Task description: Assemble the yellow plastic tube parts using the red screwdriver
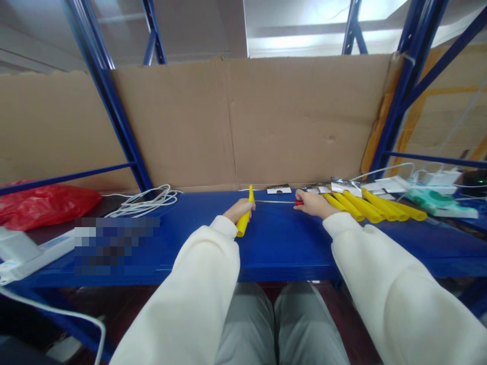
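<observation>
My left hand (239,210) is closed around a yellow tapered tube (242,226), its wide end toward me and its narrow flattened end pointing up and away. In my right hand (312,203) is a screwdriver with a red handle (299,203), gripped by the fingers. Its thin metal shaft (276,202) runs left across to the yellow tube, and the tip meets it near my left fingers. Whether the tip sits in a screw is too small to tell. Just right of my right hand lie several similar yellow tubes (375,208) in a row.
A small black-and-white card (279,189) lies by the cardboard wall (190,121). Clear packets (346,186) rest on the tubes' far ends. Coiled white cable (150,202), a red plastic bag (49,203) and a white power strip (41,256) are left; a green-and-white packet (437,202) is right.
</observation>
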`<state>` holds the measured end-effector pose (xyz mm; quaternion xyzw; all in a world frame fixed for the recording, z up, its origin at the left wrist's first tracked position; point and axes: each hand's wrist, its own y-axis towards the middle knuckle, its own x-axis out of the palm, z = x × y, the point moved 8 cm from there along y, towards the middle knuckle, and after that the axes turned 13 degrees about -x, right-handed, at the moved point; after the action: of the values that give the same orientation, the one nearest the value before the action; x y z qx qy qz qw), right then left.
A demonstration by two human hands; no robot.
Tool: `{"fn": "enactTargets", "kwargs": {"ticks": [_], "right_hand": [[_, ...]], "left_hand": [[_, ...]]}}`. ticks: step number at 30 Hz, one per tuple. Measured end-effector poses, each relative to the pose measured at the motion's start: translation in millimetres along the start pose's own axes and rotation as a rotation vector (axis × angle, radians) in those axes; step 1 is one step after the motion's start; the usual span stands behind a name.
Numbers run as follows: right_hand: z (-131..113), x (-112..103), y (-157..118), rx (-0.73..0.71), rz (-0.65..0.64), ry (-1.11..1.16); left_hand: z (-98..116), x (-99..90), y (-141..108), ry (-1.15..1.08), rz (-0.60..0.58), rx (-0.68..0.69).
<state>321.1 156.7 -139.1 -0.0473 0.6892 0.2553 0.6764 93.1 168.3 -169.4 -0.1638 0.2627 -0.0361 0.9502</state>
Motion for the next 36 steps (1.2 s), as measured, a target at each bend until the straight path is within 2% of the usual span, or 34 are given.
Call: {"fn": "enactTargets", "kwargs": {"ticks": [7,10,15,22,25,30,36], "right_hand": [[4.1,15.2,4.8,0.036,-0.114,0.05],[0.7,7.7,4.5,0.009,-0.083,-0.006],[-2.7,-3.7,-1.6,0.046,-0.051,-0.04],[-2.0,8.2,2.5,0.037,-0.111,0.014],[-2.6,4.7,2.6,0.014,-0.08,-0.035],[-1.4,-2.2,-2.6,0.056,-0.047,-0.026],[-1.0,7.3,0.1,0.049,-0.121,0.036]], "left_hand": [[0.2,-0.1,0.4,0.015,-0.004,0.021],[0.6,-0.4,-1.4,0.017,0.003,0.017],[-0.4,-1.1,-1.2,0.003,0.007,0.006],[0.2,-1.1,-3.2,0.003,0.005,0.019],[1.3,-1.0,-6.8,0.005,0.013,0.017],[0.6,-1.2,-6.1,0.0,0.021,0.006],[0.5,-1.0,-3.9,0.001,0.017,0.007]]}}
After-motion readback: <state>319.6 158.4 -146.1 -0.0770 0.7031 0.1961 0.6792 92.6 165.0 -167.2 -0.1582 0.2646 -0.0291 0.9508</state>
